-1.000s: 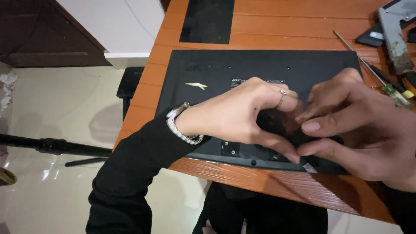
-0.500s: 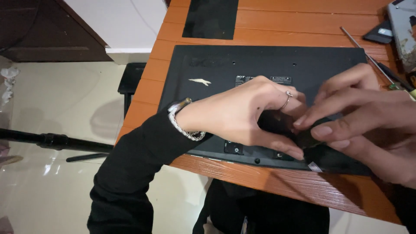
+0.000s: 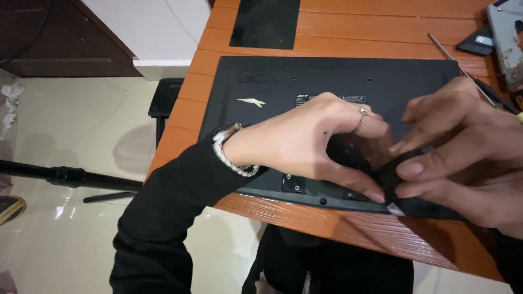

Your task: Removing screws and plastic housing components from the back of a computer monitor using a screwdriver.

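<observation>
**Two hands pinch a small black part on the back of a monitor**

Orange wooden planks make up the table [image 3: 348, 32], and a flat black monitor [image 3: 305, 87] lies on it face down, its back panel turned up. Everything else sits in relation to that monitor.

Over the monitor's near edge, towards its right end, both hands meet. The left hand [image 3: 305, 142] comes in from the near left side, a ring on one finger and a metal watch [image 3: 229, 155] at the wrist above a black sleeve [image 3: 163, 218]. Its thumb and fingers are pressed together on a small black part [image 3: 393, 170]. The right hand [image 3: 463, 158] reaches in from the right, and its thumb and forefinger pinch the same black part from the other side. What the part is cannot be told, since the fingers cover most of it.

Beyond the monitor's far edge lies a black rectangular sheet [image 3: 265, 23]. Past the monitor's right end, a screwdriver [image 3: 463, 71] lies slantwise on the table, with a grey gadget [image 3: 504, 38] further off at the far right corner. To the left of the monitor, beyond the table edge, is a pale tiled floor [image 3: 71, 125] with a black tripod leg [image 3: 54, 175] across it.
</observation>
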